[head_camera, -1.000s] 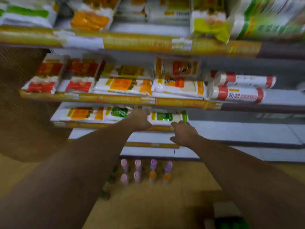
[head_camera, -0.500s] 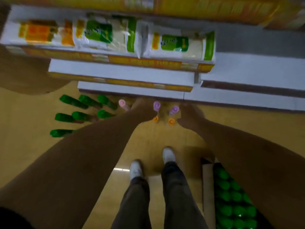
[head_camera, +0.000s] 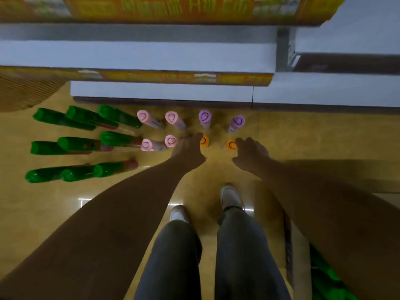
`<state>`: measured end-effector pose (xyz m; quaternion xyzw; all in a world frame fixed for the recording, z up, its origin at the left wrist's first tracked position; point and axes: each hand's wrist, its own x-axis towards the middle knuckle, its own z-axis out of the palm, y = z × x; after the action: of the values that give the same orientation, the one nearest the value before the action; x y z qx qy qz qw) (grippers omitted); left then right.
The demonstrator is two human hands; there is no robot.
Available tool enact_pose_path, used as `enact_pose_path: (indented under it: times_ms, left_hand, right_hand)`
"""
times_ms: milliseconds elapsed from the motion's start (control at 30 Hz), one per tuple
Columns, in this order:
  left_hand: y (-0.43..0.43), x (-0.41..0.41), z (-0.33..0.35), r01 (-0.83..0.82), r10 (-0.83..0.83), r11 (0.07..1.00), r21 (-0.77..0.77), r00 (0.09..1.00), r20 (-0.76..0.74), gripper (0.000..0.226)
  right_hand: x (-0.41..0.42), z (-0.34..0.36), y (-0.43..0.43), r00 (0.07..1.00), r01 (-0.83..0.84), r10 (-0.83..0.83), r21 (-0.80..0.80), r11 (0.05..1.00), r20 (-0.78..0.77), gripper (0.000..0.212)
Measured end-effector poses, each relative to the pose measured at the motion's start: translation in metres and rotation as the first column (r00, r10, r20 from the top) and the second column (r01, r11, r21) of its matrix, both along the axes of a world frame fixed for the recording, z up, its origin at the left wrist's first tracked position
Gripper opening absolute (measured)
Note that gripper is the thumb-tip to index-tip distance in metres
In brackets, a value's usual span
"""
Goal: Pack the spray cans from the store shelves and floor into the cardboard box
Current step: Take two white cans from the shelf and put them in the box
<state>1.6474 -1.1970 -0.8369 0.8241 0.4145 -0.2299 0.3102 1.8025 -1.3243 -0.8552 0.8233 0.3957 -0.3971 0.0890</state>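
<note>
Spray cans [head_camera: 205, 116] stand upright on the floor [head_camera: 281, 137] before the bottom shelf [head_camera: 151, 92], long axes vertical, caps facing up. Two orange-capped ones form the front row, just ahead of the fingers.

The left hand [head_camera: 189, 149] is at the left orange can [head_camera: 204, 141]. Whether it grips the cap cannot be told. The right hand [head_camera: 250, 153] hovers just beside the right orange can [head_camera: 231, 145], fingers loosely curled, grasping nothing. Each hand is nearest its own can.

Compared with half a second ago, both hands have dropped closer to the orange caps.

A cardboard box [head_camera: 289, 245] already holding green cans [head_camera: 329, 278] sits at lower right.
</note>
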Motion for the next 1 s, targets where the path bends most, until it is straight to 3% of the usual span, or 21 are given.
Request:
enact_pose_path:
  times_ms: [300,467,633,1000]
  left_hand:
    - [0.013,0.018,-0.154,0.231,-0.229,0.963,0.138,0.973,-0.027,0.088]
    - [0.022,0.026,-0.178,0.178,-0.182,0.979,0.098,0.982,0.041,0.056]
    - [0.020,0.012,-0.118,0.124,-0.131,0.988,0.091,0.988,0.075,0.054]
    - [0.017,0.022,0.121,0.196,-0.211,0.974,0.117,0.969,0.132,0.048]
  right_hand:
    - [-0.012,-0.145,0.018,0.999,0.011,-0.017,0.134,0.991,0.042,0.062]
    - [-0.006,-0.173,0.017,0.998,0.019,-0.032,0.198,0.980,0.061,0.040]
    - [-0.010,-0.117,0.009,0.995,0.096,-0.100,0.224,0.970,0.007,0.040]
    - [-0.010,0.120,0.014,0.991,0.122,-0.134,0.291,0.949,0.019,0.043]
